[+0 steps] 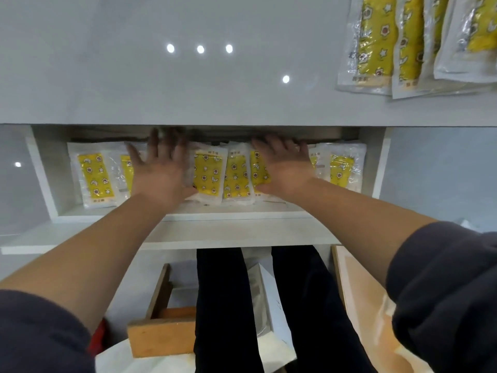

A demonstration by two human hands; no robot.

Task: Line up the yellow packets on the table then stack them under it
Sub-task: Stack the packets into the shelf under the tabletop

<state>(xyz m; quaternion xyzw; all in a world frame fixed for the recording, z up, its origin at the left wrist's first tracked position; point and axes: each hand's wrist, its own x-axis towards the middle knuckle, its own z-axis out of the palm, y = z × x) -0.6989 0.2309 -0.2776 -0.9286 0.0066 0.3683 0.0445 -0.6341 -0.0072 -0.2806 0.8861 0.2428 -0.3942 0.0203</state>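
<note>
Left hand [158, 170], right hand [285, 168] — fingers straight, spread, resting on yellow packets [208, 176] on shelf [188, 211], mid-frame. View blurred there — contact probable.

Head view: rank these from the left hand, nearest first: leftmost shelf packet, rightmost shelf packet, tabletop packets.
From the left hand:
1. Leftmost shelf packet, just to its left.
2. Rightmost shelf packet, at the row's far right end.
3. Tabletop packets, above, at the far right.
</note>
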